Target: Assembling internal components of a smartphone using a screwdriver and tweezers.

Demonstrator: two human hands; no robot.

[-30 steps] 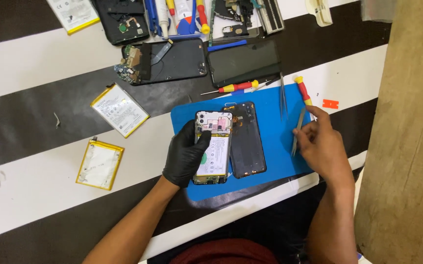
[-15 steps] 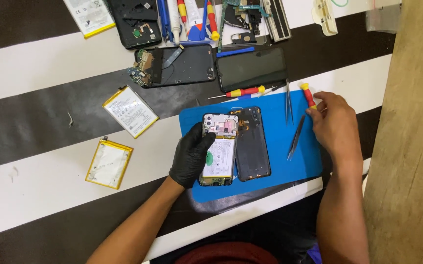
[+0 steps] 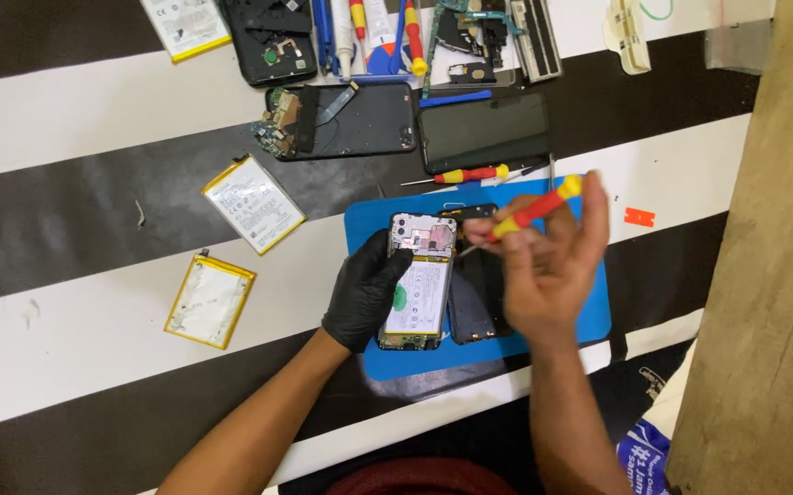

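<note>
On the blue mat (image 3: 598,316) an opened phone (image 3: 419,280) is lying face down, its battery and circuit board showing, and just beside it on the right a dark back cover (image 3: 472,307) is resting on the same mat. The left hand (image 3: 367,291), in a black glove, is gripping the opened phone along its left edge, fingers curling over the upper corner and pinning it flat. The right hand (image 3: 543,266), bare, is hovering above the back cover, palm turned up towards the camera, fingers pinching a red-and-yellow screwdriver (image 3: 529,214) that is angling down towards the phone's top. A second screwdriver (image 3: 470,174) is lying just beyond the mat. Two loose batteries (image 3: 252,203) (image 3: 210,301) are sitting well to the left on the striped table (image 3: 66,110).
</note>
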